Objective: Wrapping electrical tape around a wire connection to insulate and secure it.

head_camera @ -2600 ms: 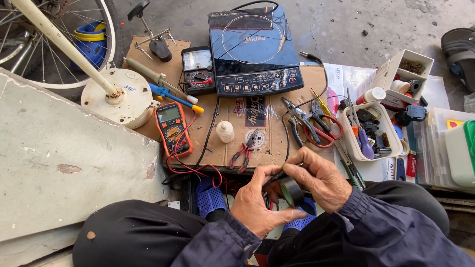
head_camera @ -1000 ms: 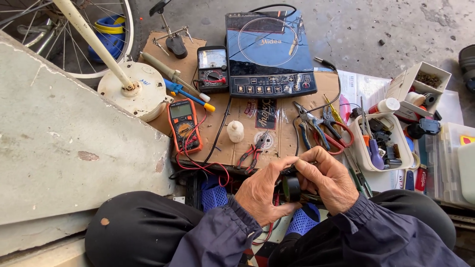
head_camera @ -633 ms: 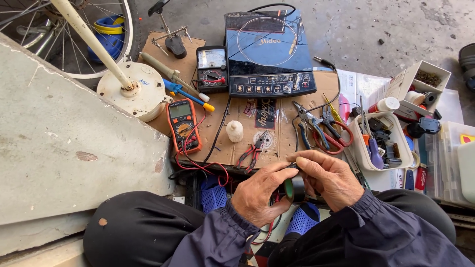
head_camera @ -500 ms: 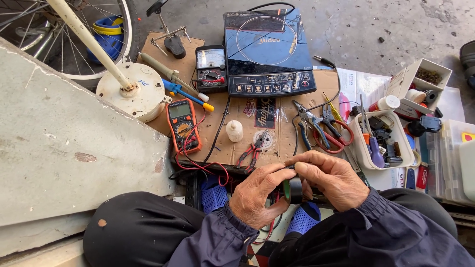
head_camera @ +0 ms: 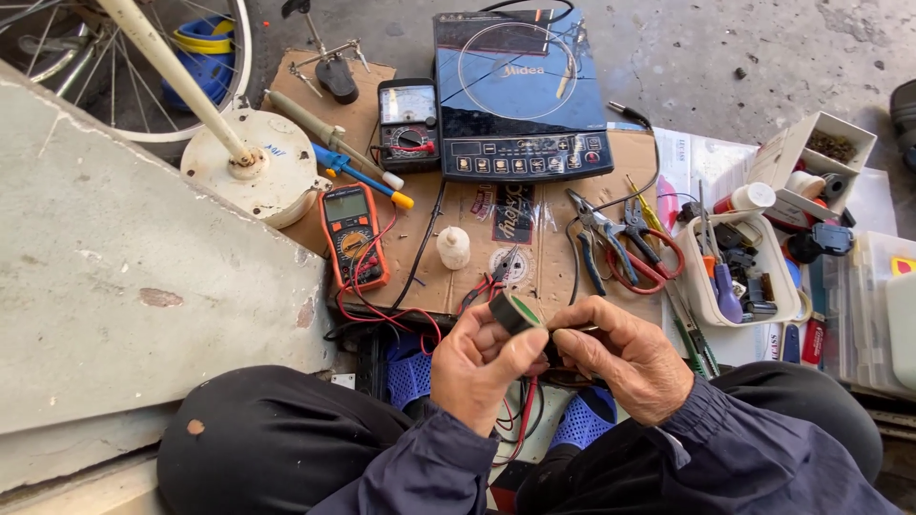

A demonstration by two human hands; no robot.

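Low in the frame's centre, the left hand (head_camera: 482, 367) is gripping one tape roll (head_camera: 515, 312), small, black and round, between thumb and fingers. The right hand (head_camera: 625, 355) is curling half-closed beside it, pinching something I cannot make out. Two multimeters are lying above: one orange (head_camera: 353, 234), one black (head_camera: 408, 124).

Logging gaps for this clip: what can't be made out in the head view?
- What the right hand pinches: hidden by its own fingers.
- Tape roll: lower part covered by the left hand.
- Small parts in the white tray: too small to identify.
- Bicycle wheel: cut off by the top edge.
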